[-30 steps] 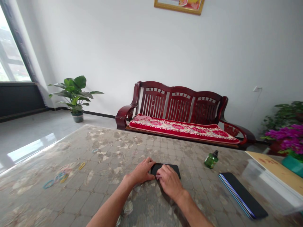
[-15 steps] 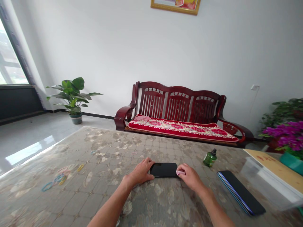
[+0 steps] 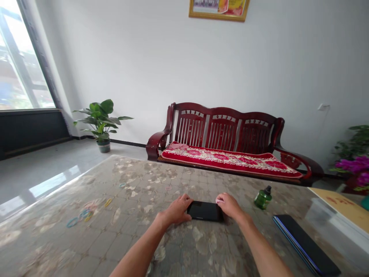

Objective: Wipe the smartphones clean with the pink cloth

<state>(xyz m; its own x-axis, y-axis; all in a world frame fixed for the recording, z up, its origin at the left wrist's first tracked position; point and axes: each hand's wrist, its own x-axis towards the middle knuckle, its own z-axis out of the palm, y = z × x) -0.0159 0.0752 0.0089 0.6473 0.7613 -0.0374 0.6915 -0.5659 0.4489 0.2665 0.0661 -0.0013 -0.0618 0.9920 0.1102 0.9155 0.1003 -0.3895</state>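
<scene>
A black smartphone lies flat on the table, its long side running left to right. My left hand grips its left end, thumb at the near corner and fingers at the far one. At the far right corner, my right hand is closed on a small pale pink piece, too small to make out fully. To the right stands a green bottle with a black top. Nearer to me on that side lies a stack of dark, flat phone-like devices.
Several coloured bands lie on the patterned table cover at left. A clear box with a tan sheet on it stands at right. Beyond the table is a red wooden bench; a potted plant stands left.
My right hand has moved from the phone's right end to its far right corner, still with the pale pink piece. My left hand keeps its grip. The view has shifted slightly left.
</scene>
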